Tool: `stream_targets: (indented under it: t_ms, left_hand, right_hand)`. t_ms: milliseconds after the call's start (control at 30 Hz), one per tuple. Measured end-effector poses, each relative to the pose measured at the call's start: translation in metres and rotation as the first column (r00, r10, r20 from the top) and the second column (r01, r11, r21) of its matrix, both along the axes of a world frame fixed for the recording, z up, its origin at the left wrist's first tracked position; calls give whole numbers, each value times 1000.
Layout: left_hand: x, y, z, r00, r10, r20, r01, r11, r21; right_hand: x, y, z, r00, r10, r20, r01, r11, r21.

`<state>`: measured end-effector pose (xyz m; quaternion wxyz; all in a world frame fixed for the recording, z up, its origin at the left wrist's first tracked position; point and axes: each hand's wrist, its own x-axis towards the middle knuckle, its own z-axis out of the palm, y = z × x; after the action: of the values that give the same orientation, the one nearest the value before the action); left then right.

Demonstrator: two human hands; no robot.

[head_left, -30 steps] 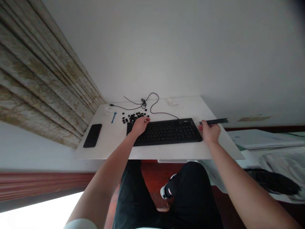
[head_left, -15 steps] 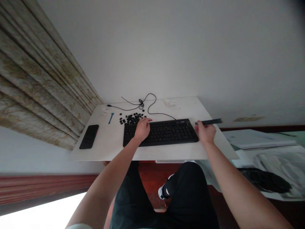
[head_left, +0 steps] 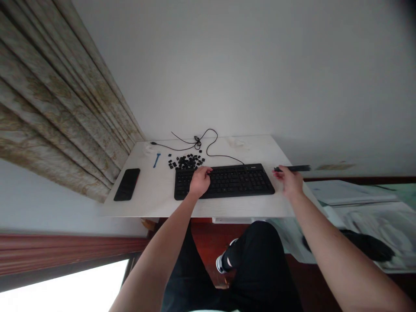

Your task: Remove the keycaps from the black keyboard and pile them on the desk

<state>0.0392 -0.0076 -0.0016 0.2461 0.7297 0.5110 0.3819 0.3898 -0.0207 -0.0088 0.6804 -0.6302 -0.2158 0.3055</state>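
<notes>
A black keyboard (head_left: pixel 240 181) lies near the front of the white desk. My left hand (head_left: pixel 199 182) rests over its left half, fingers curled and bunched together; whatever is under or between them is hidden. Off the keyboard's right end, my right hand (head_left: pixel 290 180) is closed around a slim black keycap puller (head_left: pixel 300 168) held roughly level. One end sticks out to the right past the hand, and thin wires at its left end show only faintly. Behind the keyboard's left part lies a heap of loose black keycaps (head_left: pixel 187 162).
A black phone (head_left: pixel 127 184) and a small blue tool (head_left: pixel 157 160) lie on the left of the desk (head_left: pixel 152 203). The keyboard cable (head_left: pixel 224 155) loops along the back by the wall. Curtains (head_left: pixel 74 108) hang at left; papers (head_left: pixel 357 195) and a dark bag (head_left: pixel 367 245) are at right.
My right hand has drawn the keycap puller a little away from the keyboard's right end. My left hand's fingers have curled in from a more stretched pose. The view has shifted slightly.
</notes>
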Motion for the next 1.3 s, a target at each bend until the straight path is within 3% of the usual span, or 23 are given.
stream_targets:
  t_ms: [100, 200, 300, 400, 533, 667, 900, 1033, 1300]
  left_hand:
    - [1, -1, 1, 1000, -7, -9, 7, 1000, -3]
    - [0, -2, 2, 1000, -13, -18, 13, 1000, -8]
    - [0, -2, 3, 999, -14, -30, 13, 1000, -19]
    - [-1, -2, 3, 999, -9, -40, 8, 1000, -29]
    - [-1, -2, 3, 999, 3, -42, -4, 1000, -26]
    - [-1, -3, 3, 998, 1, -69, -2, 1000, -21]
    - [0, -4, 11, 988, -15, -155, 12, 1000, -23]
    - [1, -6, 16, 973, -38, -229, 34, 999, -20]
    - [3, -11, 23, 923, -78, -377, 84, 996, 1]
  right_hand:
    - [-18, -2, 18, 999, 19, 34, -19, 1000, -19]
    - [-60, -5, 35, 960, 211, 183, -214, 977, -7]
    - [-112, -6, 47, 833, 476, 282, -480, 875, -62]
    - [-155, -3, 55, 671, 625, 399, -601, 774, -199]
    - [-182, 7, 64, 482, 686, 544, -585, 715, -383]
    - [-190, 16, 69, 341, 685, 644, -522, 708, -476]
    - [-197, 16, 69, 240, 732, 638, -545, 646, -535]
    - [-198, 14, 69, 189, 723, 664, -466, 662, -587]
    - [-196, 14, 69, 216, 749, 626, -445, 647, -620]
